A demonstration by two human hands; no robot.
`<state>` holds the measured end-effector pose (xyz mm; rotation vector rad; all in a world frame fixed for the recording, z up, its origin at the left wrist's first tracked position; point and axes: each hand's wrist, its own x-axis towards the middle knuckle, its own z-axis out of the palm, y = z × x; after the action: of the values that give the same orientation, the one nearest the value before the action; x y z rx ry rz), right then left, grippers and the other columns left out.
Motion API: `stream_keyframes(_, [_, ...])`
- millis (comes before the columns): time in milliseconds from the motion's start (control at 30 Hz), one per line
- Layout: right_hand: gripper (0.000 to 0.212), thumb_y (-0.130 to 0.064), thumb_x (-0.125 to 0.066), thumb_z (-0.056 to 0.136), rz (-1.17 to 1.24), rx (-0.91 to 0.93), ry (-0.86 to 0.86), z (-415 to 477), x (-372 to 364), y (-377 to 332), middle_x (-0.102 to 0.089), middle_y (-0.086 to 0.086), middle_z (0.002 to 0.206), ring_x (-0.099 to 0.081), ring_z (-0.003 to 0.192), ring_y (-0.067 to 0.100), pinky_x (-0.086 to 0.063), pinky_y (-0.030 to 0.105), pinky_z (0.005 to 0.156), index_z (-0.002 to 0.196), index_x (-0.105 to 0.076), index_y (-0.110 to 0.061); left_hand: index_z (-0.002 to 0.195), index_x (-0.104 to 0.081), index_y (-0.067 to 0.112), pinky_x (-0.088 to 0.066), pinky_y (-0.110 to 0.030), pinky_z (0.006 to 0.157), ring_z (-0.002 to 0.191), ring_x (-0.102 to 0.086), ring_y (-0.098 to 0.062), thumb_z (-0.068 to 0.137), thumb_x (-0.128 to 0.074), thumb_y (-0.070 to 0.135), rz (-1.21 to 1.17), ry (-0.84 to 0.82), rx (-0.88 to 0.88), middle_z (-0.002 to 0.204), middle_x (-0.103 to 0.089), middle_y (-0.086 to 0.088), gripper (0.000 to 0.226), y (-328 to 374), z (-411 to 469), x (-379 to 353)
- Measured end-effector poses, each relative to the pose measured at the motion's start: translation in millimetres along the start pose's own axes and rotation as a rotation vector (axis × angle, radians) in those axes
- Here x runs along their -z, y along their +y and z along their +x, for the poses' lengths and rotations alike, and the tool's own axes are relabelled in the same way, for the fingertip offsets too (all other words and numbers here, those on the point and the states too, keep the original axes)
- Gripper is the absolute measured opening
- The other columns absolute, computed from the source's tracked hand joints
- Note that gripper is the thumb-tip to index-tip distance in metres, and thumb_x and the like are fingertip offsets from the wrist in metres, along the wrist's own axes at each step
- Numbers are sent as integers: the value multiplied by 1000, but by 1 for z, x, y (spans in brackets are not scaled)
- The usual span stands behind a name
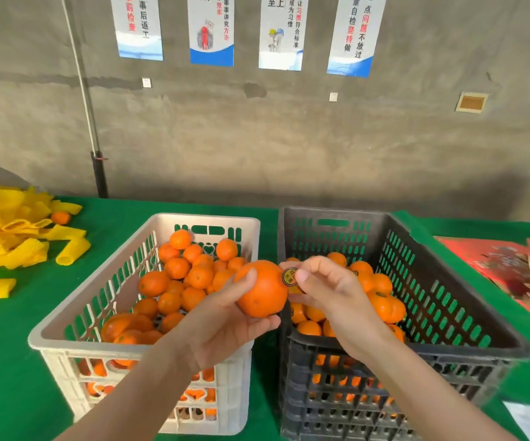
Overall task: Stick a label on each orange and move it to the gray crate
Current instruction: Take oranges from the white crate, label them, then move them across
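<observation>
Read on wall [257, 138]: first poster [138, 25] "事后返工"; second poster [211, 30] "执行"; third poster [281, 31] "至上"; fourth poster [355, 33] "一点问题不放过". Label [290, 276] on orange [262, 291]: print illegible.

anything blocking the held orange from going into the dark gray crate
Only the right hand, pinching the round label at the round orange held by the left hand, hangs over the open dark gray slotted plastic crate.
</observation>
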<state>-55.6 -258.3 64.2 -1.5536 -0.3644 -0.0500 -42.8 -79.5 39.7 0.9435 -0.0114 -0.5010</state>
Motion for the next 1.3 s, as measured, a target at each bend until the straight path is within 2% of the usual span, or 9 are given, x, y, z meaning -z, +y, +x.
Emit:
stream_keyframes(133, [6,-18,-59,88,-19,27,25,-11,10,2,-69,1,103,-64,98,14,-55,34,85,89,-59,-12,118,-56,4,-54,-26,52,64,-69,-23,59,-51,75,97,93,128,94,-71,-22,93,-12,1,-15])
stream_keyframes(300, [65,-13,-81,73,-281,169,-60,-21,16,8,-56,-11,125,-53,117,4,-47,28,94,119,-40,-33,112,-59,1,-54,-26,51,59,-67,-25,67,-37,85,-72,31,258,82,-70,-18,98,-22,3,-28])
stream_keyframes(400, [81,-22,-81,70,-401,229,-50,-24,18,11,-52,-18,127,-50,118,3,-47,23,92,128,-28,-40,119,-56,6,-57,-38,66,83,-72,-31,68,-37,83,-126,-20,288,104,-71,-19,93,-25,2,-32])
stream_keyframes(500, [80,-37,-82,67,-390,190,80,-24,20,10,-58,-13,114,-58,100,2,-52,22,82,125,-27,-44,129,-50,20,-55,-48,80,107,-65,-34,65,-52,72,-34,-60,180,123,-65,-14,83,-30,1,-36])
stream_keyframes(633, [84,-53,-76,55,-269,2,136,-23,24,7,-65,1,102,-66,85,10,-57,34,78,124,-34,-35,135,-47,23,-58,-37,78,111,-64,-29,75,-68,41,8,-77,-70,128,-62,-10,66,-34,1,-38])
stream_keyframes(833, [32,-38,-65,69,-35,-32,63,-24,34,0,-68,-7,105,-64,101,7,-54,25,80,91,-67,-15,119,-52,22,-55,-30,54,66,-69,-25,71,-68,51,-46,109,-65,101,-68,-16,58,-33,0,-42])
stream_keyframes(1000, [17,-35,-65,77,-202,5,-41,-28,29,-2,-64,-11,106,-57,95,-7,-45,6,76,74,-67,-18,121,-58,16,-53,-24,52,60,-61,-20,77,-62,56,64,80,-59,80,-70,-12,59,-38,3,-42])
stream_keyframes(1100, [15,-21,-63,89,-339,57,-51,-24,31,0,-59,-9,108,-54,97,-7,-44,8,80,74,-63,-19,121,-58,16,-52,-24,51,58,-60,-20,78,-60,56,83,76,-59,80,-69,-12,58,-40,4,-44])
stream_keyframes(1300, [18,-20,-61,91,-526,197,-13,-24,33,6,-57,-7,104,-51,100,-3,-49,25,83,74,-56,-25,123,-56,15,-51,-25,48,57,-60,-21,77,-61,56,83,101,-56,84,-68,-14,61,-42,5,-50])
